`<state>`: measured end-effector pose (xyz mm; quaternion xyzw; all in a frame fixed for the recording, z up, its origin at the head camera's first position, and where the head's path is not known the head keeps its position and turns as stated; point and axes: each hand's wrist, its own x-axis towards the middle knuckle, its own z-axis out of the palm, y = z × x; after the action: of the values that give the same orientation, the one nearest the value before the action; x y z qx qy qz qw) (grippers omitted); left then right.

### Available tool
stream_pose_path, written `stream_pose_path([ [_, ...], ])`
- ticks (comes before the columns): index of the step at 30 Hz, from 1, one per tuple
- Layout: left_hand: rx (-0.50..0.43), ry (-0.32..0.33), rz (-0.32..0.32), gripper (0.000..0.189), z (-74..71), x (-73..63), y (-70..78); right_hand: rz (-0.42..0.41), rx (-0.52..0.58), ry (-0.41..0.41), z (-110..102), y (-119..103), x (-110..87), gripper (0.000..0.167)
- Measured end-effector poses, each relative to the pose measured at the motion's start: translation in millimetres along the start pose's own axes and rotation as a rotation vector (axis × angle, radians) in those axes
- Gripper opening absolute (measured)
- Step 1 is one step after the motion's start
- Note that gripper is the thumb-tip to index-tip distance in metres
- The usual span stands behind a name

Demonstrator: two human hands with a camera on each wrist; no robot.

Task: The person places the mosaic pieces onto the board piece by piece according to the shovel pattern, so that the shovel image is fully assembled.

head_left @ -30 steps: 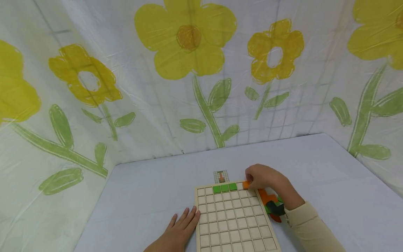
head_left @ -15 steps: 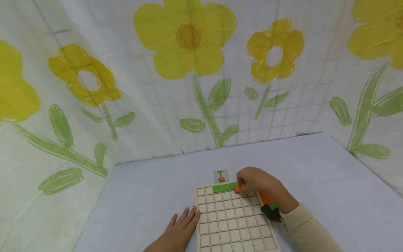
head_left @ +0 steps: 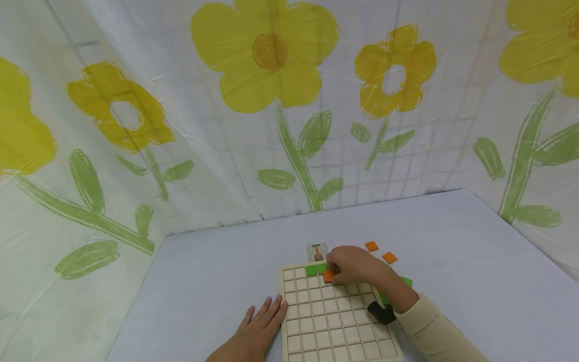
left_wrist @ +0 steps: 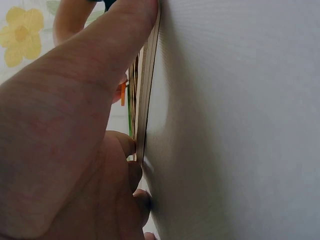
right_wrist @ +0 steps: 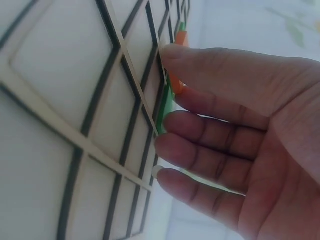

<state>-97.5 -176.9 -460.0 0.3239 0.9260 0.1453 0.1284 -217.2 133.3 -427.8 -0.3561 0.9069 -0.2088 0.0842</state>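
Note:
A wooden grid board (head_left: 330,305) lies on the white-covered table, several of its square cells bare. In its far row sit green tiles (head_left: 311,270), partly covered by my right hand (head_left: 355,264). Thumb and forefinger of that hand pinch an orange square tile (head_left: 328,276), close over the board just in front of the green ones. The right wrist view shows the orange tile (right_wrist: 177,85) tilted on edge between the fingertips. My left hand (head_left: 255,332) lies with fingers extended, fingertips against the board's left edge; the left wrist view shows the board's side (left_wrist: 145,100) beside them.
A small printed grid card (head_left: 316,252) lies behind the board. Two loose orange tiles (head_left: 372,246) lie to the far right, and green pieces (head_left: 406,281) show beside my right forearm. A black wrist device (head_left: 381,312) overhangs the board's right side. A flowered curtain (head_left: 226,166) stands behind.
My right hand has moved left along the board's far row with the orange tile, uncovering loose orange tiles on the right. My left hand has stayed in place.

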Motion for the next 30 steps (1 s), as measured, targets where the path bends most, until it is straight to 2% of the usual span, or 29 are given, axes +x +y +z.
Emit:
stream_pose_path([
  [10,0.007,-0.014,-0.016,0.119,-0.6,1.3,0.8,-0.004,-0.019,0.007,5,-7,3.7,0.023],
  [20,0.007,-0.024,-0.032,0.120,-1.2,2.8,-0.4,0.008,-0.029,0.007,4,-11,3.7,0.026],
  [30,0.012,-0.016,-0.020,0.118,-1.7,1.7,1.2,-0.006,-0.019,0.000,3,-11,2.6,0.022],
])
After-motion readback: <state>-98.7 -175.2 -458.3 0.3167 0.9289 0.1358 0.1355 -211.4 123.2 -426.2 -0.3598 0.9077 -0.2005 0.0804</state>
